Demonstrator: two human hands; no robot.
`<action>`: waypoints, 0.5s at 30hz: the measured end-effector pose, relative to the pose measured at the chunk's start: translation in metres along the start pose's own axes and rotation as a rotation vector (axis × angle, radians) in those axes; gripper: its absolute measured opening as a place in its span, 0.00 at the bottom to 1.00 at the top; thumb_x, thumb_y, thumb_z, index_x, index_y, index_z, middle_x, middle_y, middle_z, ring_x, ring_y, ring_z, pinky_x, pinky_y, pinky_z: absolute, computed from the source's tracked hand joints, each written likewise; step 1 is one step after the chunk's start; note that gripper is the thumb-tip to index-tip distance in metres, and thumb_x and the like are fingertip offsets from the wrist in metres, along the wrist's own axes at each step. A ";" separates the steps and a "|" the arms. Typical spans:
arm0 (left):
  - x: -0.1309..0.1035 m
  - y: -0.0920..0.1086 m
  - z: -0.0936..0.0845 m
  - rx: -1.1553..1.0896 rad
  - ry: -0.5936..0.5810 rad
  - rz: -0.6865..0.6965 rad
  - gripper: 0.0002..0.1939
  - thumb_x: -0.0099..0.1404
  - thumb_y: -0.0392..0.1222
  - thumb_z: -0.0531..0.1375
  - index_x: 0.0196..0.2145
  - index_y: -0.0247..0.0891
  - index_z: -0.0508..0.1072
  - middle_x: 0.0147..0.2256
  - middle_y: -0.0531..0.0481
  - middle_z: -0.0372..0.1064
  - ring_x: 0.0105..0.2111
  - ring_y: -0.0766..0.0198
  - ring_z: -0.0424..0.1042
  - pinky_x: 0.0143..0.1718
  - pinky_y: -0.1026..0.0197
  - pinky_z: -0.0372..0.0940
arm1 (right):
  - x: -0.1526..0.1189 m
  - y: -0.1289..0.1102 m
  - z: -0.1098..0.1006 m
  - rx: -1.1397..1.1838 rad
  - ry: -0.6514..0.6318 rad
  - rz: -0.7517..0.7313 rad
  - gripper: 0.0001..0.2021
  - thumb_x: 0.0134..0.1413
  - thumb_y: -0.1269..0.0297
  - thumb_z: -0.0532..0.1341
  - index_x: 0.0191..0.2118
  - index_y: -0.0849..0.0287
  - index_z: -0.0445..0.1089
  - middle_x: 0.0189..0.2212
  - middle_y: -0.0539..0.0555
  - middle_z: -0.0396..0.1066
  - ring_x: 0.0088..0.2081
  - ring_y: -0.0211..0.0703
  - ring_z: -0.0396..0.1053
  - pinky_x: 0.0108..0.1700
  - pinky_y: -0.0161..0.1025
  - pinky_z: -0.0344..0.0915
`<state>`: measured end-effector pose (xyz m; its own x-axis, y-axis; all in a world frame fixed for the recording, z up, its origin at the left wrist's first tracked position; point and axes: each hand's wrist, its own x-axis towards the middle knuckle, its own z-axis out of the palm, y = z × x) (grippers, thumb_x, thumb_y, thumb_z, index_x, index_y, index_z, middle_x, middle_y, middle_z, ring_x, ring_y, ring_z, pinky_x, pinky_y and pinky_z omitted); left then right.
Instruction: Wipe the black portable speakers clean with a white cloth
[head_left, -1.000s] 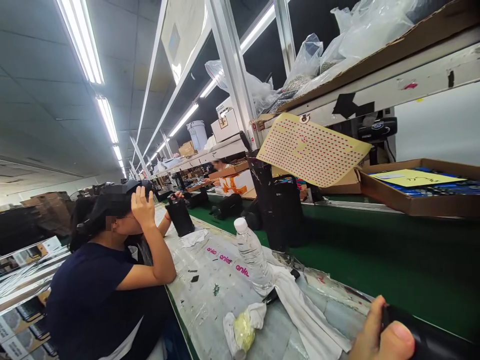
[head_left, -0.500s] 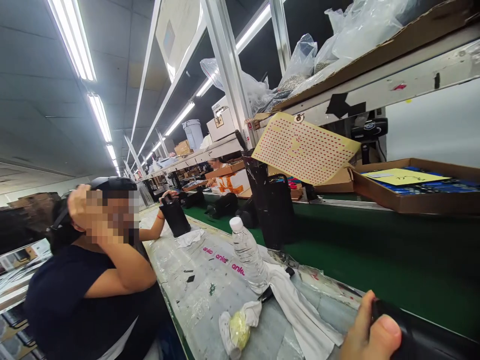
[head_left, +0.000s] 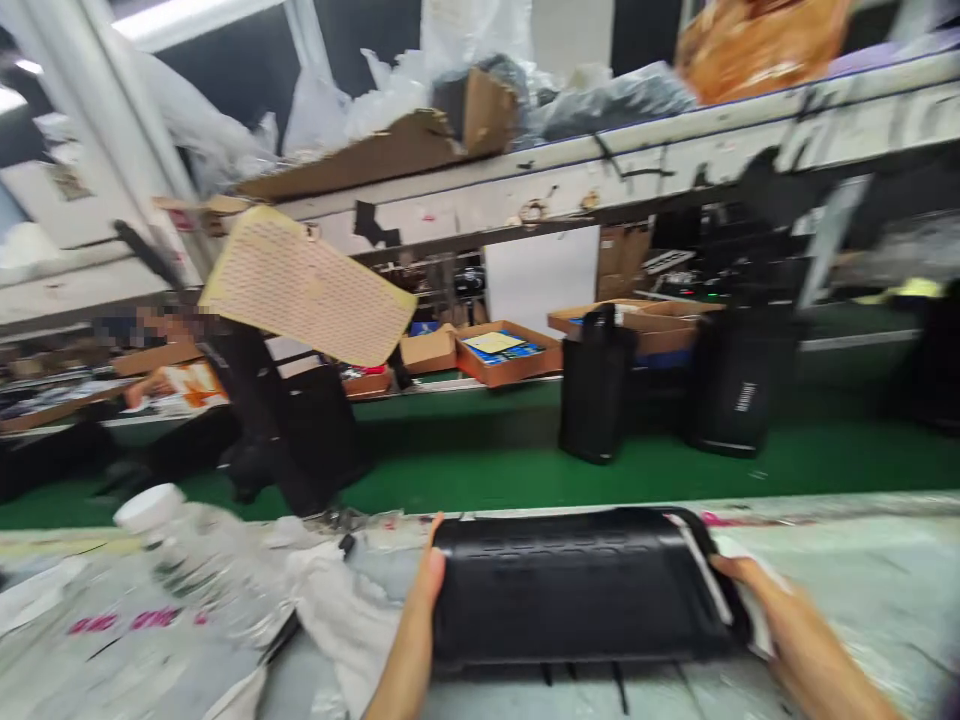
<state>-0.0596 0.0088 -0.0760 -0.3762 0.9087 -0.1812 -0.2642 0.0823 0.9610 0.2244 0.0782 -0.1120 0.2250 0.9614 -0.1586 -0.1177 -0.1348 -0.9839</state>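
Low in the frame, the left hand (head_left: 429,580) and right hand (head_left: 739,578) clasp the black speaker's (head_left: 577,585) ends (fingers hidden), each grip closed on it above the table (head_left: 862,540).

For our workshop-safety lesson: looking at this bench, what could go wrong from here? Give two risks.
1. The wide black plastic casing is gripped only at its ends by the left hand and right hand; it might slip.
2. The clear plastic water bottle stands close beside the crumpled white cloth; swinging the casing leftward could knock it over.
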 end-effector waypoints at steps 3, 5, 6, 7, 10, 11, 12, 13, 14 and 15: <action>-0.002 -0.009 0.007 -0.053 -0.044 -0.053 0.21 0.67 0.56 0.54 0.45 0.36 0.72 0.45 0.45 0.74 0.44 0.57 0.73 0.48 0.47 0.68 | -0.001 -0.008 -0.011 0.066 -0.029 0.070 0.10 0.30 0.56 0.63 0.19 0.56 0.68 0.18 0.50 0.67 0.24 0.44 0.63 0.28 0.40 0.63; -0.002 -0.011 0.008 -0.077 -0.053 -0.083 0.22 0.67 0.58 0.54 0.44 0.36 0.73 0.42 0.46 0.75 0.41 0.59 0.75 0.46 0.48 0.69 | -0.001 -0.007 -0.008 0.089 -0.028 0.080 0.10 0.28 0.56 0.63 0.20 0.56 0.67 0.17 0.48 0.66 0.22 0.42 0.61 0.25 0.38 0.59; 0.000 -0.011 0.008 -0.086 -0.052 -0.099 0.23 0.66 0.59 0.53 0.43 0.36 0.74 0.40 0.46 0.76 0.40 0.59 0.75 0.46 0.48 0.69 | -0.001 -0.006 -0.006 0.098 -0.024 0.081 0.10 0.28 0.57 0.62 0.20 0.56 0.66 0.17 0.47 0.65 0.21 0.41 0.60 0.24 0.37 0.58; 0.003 -0.010 0.008 -0.094 -0.044 -0.114 0.25 0.66 0.60 0.53 0.41 0.36 0.74 0.37 0.47 0.77 0.39 0.57 0.76 0.47 0.48 0.69 | -0.001 -0.004 -0.005 0.105 -0.021 0.078 0.09 0.29 0.57 0.62 0.20 0.56 0.65 0.16 0.46 0.64 0.21 0.40 0.59 0.23 0.36 0.57; 0.017 -0.005 0.003 -0.108 0.010 -0.155 0.23 0.64 0.59 0.55 0.41 0.37 0.77 0.28 0.47 0.78 0.42 0.51 0.78 0.52 0.49 0.68 | -0.001 -0.002 -0.007 0.120 -0.028 0.068 0.10 0.33 0.56 0.63 0.20 0.55 0.63 0.17 0.45 0.63 0.22 0.39 0.59 0.24 0.35 0.57; 0.021 -0.003 0.001 -0.113 0.035 -0.166 0.23 0.64 0.58 0.56 0.43 0.36 0.77 0.26 0.47 0.79 0.43 0.50 0.77 0.53 0.49 0.67 | -0.001 -0.003 -0.009 0.123 -0.041 0.066 0.11 0.34 0.55 0.63 0.21 0.55 0.64 0.18 0.46 0.64 0.23 0.40 0.60 0.27 0.35 0.59; 0.023 -0.002 -0.002 -0.119 0.059 -0.174 0.23 0.64 0.57 0.57 0.46 0.36 0.76 0.26 0.47 0.79 0.45 0.49 0.77 0.54 0.49 0.67 | -0.001 -0.003 -0.010 0.123 -0.058 0.063 0.12 0.36 0.53 0.64 0.22 0.56 0.66 0.20 0.46 0.66 0.26 0.41 0.62 0.29 0.36 0.61; 0.022 -0.002 -0.005 -0.127 0.082 -0.179 0.24 0.64 0.56 0.57 0.49 0.37 0.74 0.28 0.47 0.80 0.46 0.49 0.76 0.54 0.48 0.66 | -0.001 -0.005 -0.011 0.121 -0.075 0.062 0.13 0.37 0.52 0.64 0.24 0.56 0.67 0.22 0.47 0.69 0.28 0.42 0.64 0.32 0.36 0.63; 0.019 -0.002 -0.008 -0.136 0.102 -0.181 0.24 0.64 0.55 0.57 0.52 0.38 0.72 0.31 0.48 0.81 0.48 0.49 0.76 0.55 0.47 0.66 | -0.001 -0.006 -0.012 0.117 -0.089 0.061 0.14 0.38 0.51 0.65 0.25 0.56 0.68 0.23 0.47 0.70 0.29 0.44 0.65 0.35 0.37 0.64; 0.013 -0.004 -0.010 -0.147 0.120 -0.178 0.24 0.65 0.54 0.56 0.54 0.40 0.70 0.34 0.48 0.81 0.49 0.50 0.75 0.55 0.47 0.65 | -0.001 -0.006 -0.013 0.112 -0.097 0.062 0.14 0.38 0.51 0.65 0.25 0.56 0.69 0.23 0.48 0.70 0.30 0.44 0.66 0.36 0.37 0.64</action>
<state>-0.0726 0.0166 -0.0841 -0.4124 0.8295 -0.3767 -0.4584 0.1684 0.8726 0.2373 0.0754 -0.1068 0.1202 0.9715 -0.2043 -0.2368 -0.1718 -0.9563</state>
